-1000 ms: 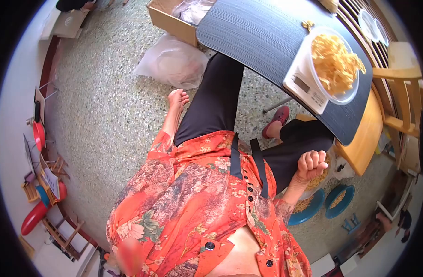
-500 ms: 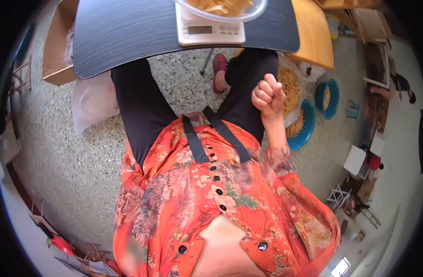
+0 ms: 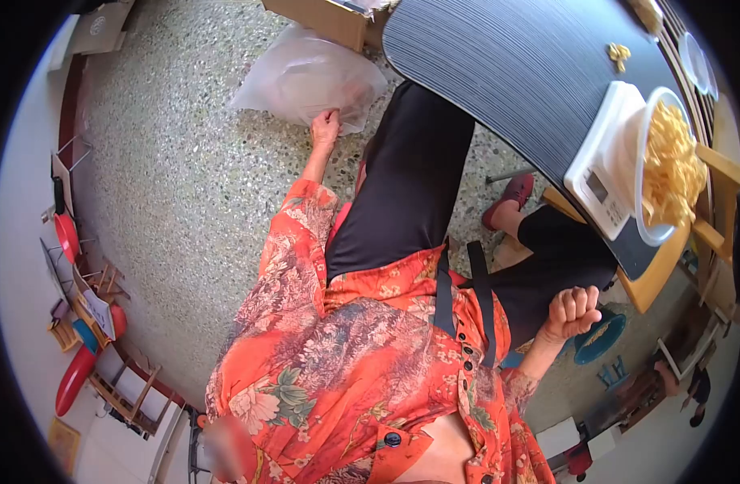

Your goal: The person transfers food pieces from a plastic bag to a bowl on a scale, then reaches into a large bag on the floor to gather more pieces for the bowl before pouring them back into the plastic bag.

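My left hand (image 3: 326, 127) reaches down to the floor, its fingers closed on the near edge of a translucent white plastic bag (image 3: 313, 77). The bag lies beside my leg; its contents cannot be made out. My right hand (image 3: 573, 313) is a closed fist above my right thigh, and the inside of the fist is hidden. On the black table, a white kitchen scale (image 3: 600, 181) bears a clear plastic bowl (image 3: 646, 161) filled with pale yellow, crinkled pieces (image 3: 673, 165). A small cluster of similar pieces (image 3: 618, 56) lies on the tabletop.
The black table (image 3: 499, 64) has its rounded edge over my legs. A cardboard box (image 3: 326, 22) stands beyond the bag. Another clear container (image 3: 697, 64) is at the far right. A blue basin (image 3: 602, 337) sits on the floor past my right hand.
My view has turned left, so the table shifts to the right. My left hand, unseen before, now grips the plastic bag. My right hand stays in a fist.
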Demonstrator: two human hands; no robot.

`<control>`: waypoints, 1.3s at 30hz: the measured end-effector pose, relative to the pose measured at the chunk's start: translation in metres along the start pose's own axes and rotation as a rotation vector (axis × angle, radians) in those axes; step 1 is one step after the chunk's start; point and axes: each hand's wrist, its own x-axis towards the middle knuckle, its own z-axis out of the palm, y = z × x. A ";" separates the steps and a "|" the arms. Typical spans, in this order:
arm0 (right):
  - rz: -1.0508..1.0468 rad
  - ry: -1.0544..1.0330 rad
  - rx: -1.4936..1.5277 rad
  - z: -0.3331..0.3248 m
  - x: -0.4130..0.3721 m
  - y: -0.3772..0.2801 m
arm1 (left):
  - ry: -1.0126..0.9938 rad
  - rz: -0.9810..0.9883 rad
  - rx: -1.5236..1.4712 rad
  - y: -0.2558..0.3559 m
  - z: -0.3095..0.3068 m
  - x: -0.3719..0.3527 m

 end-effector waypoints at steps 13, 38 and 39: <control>-0.014 0.167 -0.112 0.034 -0.002 -0.002 | 0.432 -0.022 0.524 0.059 0.006 0.019; 0.005 0.175 -0.185 0.026 -0.002 -0.002 | 0.247 0.434 0.680 0.033 -0.020 0.014; 0.006 0.191 -0.193 0.027 -0.002 -0.002 | 0.227 0.394 0.746 0.038 -0.018 0.015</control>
